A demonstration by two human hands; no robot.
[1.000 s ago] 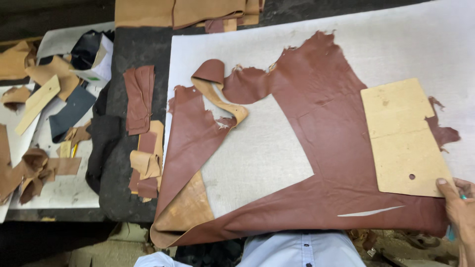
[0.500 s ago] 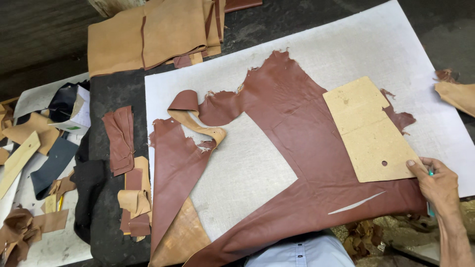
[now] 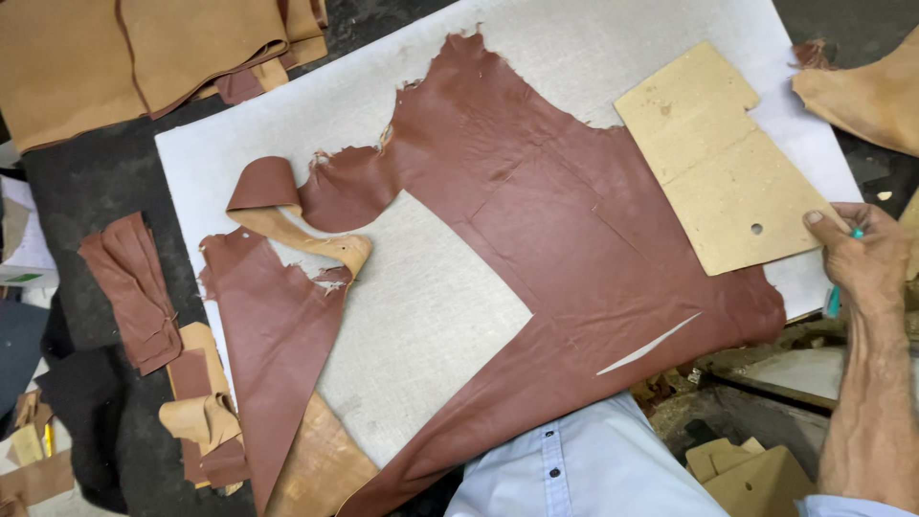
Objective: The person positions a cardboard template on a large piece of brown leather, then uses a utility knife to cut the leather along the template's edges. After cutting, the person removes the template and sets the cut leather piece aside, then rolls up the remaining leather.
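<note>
The right hand (image 3: 862, 257) sits at the right edge of the white cutting board (image 3: 421, 316), fingers curled around a teal-handled tool (image 3: 835, 299), thumb tip pressing the lower right corner of the tan cardboard template (image 3: 723, 158). That template lies flat on the board, its left part overlapping the reddish-brown leather hide (image 3: 555, 239), its right part on bare board. The left hand is out of view, so nothing can be said of it. As for progress: the hide already has a large squarish piece missing from its middle, where the board shows through, and there's a thin slit (image 3: 649, 346) near its lower right edge; the stretch beside the template looks uncut, so by my reading the template is being placed and no cut around it has begun. Off-cuts of brown leather (image 3: 134, 292) lie on the dark table to the left, tan hides (image 3: 124, 53) folded at top left. Against half a second ago, the hand has slid from the template's lower edge out to its corner, and the view has shifted leftward.
</note>
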